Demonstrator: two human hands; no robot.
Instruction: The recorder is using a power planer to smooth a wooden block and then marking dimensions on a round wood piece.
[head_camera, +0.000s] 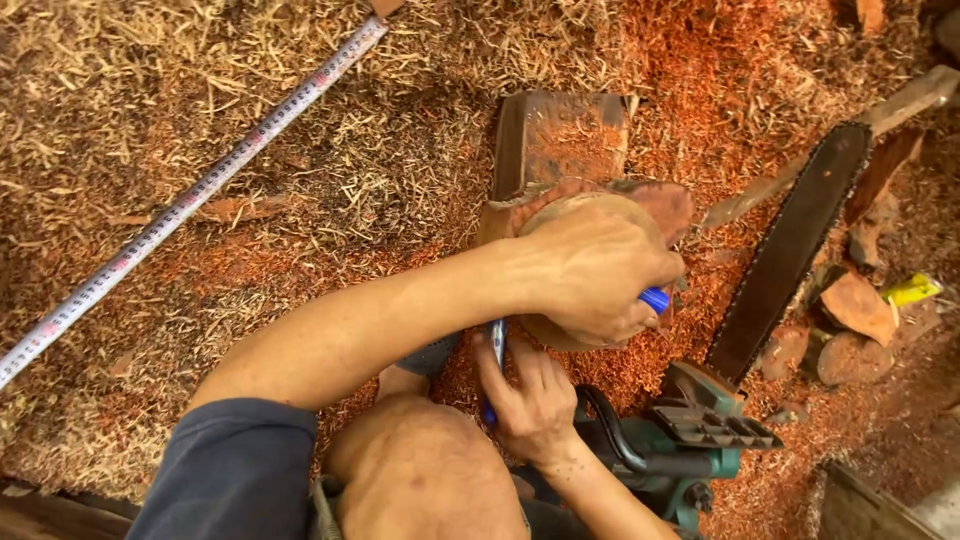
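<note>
Item: 1 rounded wood block (650, 205), reddish at the rim and pale on its cut face, stood on a sawdust floor (200, 330) just in front of a squared brown timber piece (560, 135). The left hand (590, 270) lay over the block's top, fingers curled down and clamped around it; a blue cap or pen end (655, 299) showed beneath its fingers at the block's right edge. The right hand (535, 395) sat just below the block, pinched around a blue pen (497, 345) whose tip met the block's lower edge. 1 green chainsaw (700, 430) lay at the right, touching the right wrist area, its dark bar (795, 245) running up and away to the right. 1 long measuring tape (190, 200) stretched diagonally across the shavings at the left, well apart from both hands. Loose wood chunks (860, 305) and 1 yellow scrap (912, 290) lay right of the bar. A bare knee (430, 470) showed at the bottom.
</note>
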